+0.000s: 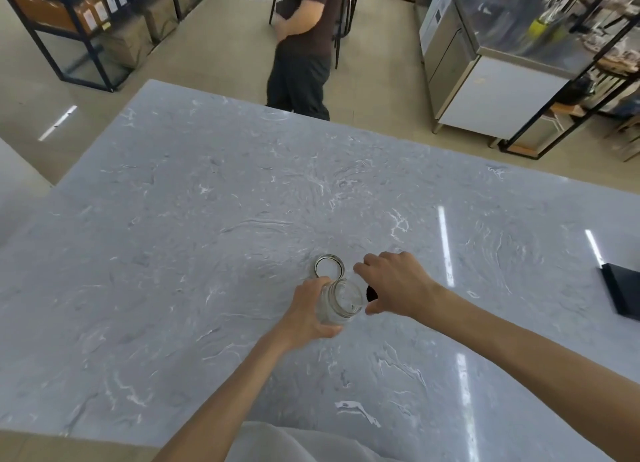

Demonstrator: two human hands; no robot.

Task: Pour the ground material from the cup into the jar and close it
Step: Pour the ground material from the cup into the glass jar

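Two bare forearms reach forward from the bottom edge, over a fold of pale cloth [277, 441] at the wearer's body. Farther out, the left hand [308, 314] is wrapped around the side of a clear glass jar [337, 300], thumb on the near side and fingers curled round the far side, so the grip is closed on the glass. This jar is round, has a threaded neck, and its mouth is uncovered; it stands or is held just above the table, and which of the two cannot be told.

To its right, the right hand [394, 285] is spread palm down, its fingers bent and parted, over a dark round thing [371, 292] just beside the jar. Only a sliver of that thing shows under the hand, so whether it is the cup, and whether the fingers grip it or only hover over it, cannot be told.

One round metal lid [329, 266], a ring shape with a pale centre, lies flat just behind the jar.

All this sits on one grey marble-patterned table [207, 219], glossy, with white veins. One flat black object [623, 293] lies at its right edge, well apart from the jar. Beyond the table stands one person [301, 45] in dark clothes.
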